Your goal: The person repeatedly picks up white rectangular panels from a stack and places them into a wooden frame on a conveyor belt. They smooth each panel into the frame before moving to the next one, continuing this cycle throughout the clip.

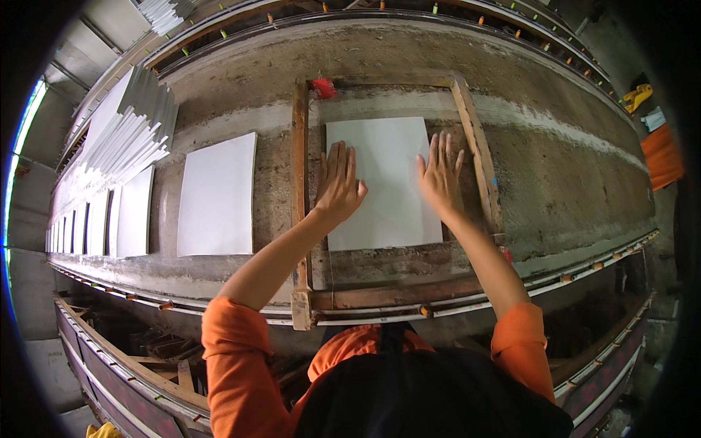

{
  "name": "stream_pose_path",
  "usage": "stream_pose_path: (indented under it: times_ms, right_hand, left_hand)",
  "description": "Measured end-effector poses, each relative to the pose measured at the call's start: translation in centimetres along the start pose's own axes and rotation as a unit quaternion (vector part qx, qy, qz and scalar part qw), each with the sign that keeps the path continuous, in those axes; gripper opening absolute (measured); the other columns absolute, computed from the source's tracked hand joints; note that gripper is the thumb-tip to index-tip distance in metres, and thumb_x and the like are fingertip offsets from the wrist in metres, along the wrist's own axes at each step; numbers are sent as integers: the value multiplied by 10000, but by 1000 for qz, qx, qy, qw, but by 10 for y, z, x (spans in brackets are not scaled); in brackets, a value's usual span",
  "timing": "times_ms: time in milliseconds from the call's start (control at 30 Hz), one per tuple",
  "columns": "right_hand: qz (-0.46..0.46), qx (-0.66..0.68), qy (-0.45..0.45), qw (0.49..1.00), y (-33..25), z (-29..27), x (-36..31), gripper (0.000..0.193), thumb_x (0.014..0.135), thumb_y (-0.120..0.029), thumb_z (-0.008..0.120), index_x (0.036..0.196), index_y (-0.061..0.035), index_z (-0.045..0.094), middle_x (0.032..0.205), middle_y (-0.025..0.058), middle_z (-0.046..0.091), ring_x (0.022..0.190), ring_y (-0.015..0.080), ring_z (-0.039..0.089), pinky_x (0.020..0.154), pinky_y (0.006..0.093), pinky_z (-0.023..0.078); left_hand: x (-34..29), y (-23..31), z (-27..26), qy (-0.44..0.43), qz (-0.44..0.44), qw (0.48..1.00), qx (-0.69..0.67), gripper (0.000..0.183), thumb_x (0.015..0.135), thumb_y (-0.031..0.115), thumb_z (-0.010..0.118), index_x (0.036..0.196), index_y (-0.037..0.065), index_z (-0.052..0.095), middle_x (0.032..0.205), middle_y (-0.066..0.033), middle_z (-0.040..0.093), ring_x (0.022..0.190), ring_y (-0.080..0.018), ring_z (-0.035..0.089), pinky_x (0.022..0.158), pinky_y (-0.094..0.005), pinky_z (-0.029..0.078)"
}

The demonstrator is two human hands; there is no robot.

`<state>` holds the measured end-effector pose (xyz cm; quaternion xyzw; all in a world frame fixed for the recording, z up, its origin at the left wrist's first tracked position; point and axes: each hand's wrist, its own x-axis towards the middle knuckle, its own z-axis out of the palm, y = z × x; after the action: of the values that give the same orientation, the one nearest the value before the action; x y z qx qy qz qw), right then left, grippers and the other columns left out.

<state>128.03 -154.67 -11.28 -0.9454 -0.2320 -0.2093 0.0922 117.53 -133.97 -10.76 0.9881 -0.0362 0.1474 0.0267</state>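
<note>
A white rectangular sheet [387,182] lies flat on the long, stained work table [562,175], inside a wooden frame [299,160]. My left hand [338,180] rests at the sheet's left edge, its fingers stretched out and pointing away from me. At the right edge is my right hand [442,175], also flat with the fingers extended. Neither hand grips anything. The frame surrounds both hands and the sheet, and its near bar [394,293] lies close to the table's front edge. A red patch [323,88] shows at the frame's far left corner.
Left of the frame lies another white sheet [217,196], with a row of more sheets [133,215] beyond it. A fanned stack of white sheets [139,120] stands at the far left. Rails with small orange and green pegs run along both table edges. Orange cloth [661,157] hangs at right.
</note>
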Motion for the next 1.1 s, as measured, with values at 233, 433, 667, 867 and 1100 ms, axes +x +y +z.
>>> stream_pose_path:
  times_ms: [233,433,667,867,1100]
  right_hand:
    - [-161,101,-104,976,-22,-59,-70,642,894,-389,416,1339,41,245,1414,192,218,1337,302,147,1061,533,93]
    - [-194,127,-133,964,-21,-61,-71,676,885,-448,408,1390,-61,179,1436,192,147,1336,338,120,1063,528,103]
    - [-200,155,-83,964,14,-81,-52,642,864,-322,516,1371,-52,227,1409,214,209,1296,357,239,1028,542,210]
    - [72,140,-110,981,88,-99,-45,957,773,-189,655,1406,-172,-62,1314,312,279,1162,481,351,930,537,370]
    - [123,244,-189,943,108,-77,-39,989,734,7,633,1403,-280,-37,1446,187,98,1311,420,112,1035,506,250]
  left_hand:
    - [-47,48,-24,-72,73,993,-50,693,831,398,404,1390,56,177,1449,-199,81,1341,-366,66,996,-646,69]
    - [-51,56,-37,-101,74,987,-100,697,827,469,397,1399,127,191,1464,-156,59,1344,-371,-17,950,-697,-26]
    - [-25,35,-75,-51,-156,916,-367,708,772,358,587,1345,88,272,1419,-141,200,1337,-352,50,1049,-554,147]
    - [-73,-38,-55,-23,-297,943,-146,801,735,271,659,1313,-29,192,1195,-288,291,1100,-474,391,912,-497,362]
    - [-69,-28,-59,-39,-373,880,-293,609,758,170,568,1260,10,262,1139,-337,351,989,-520,471,866,-480,427]
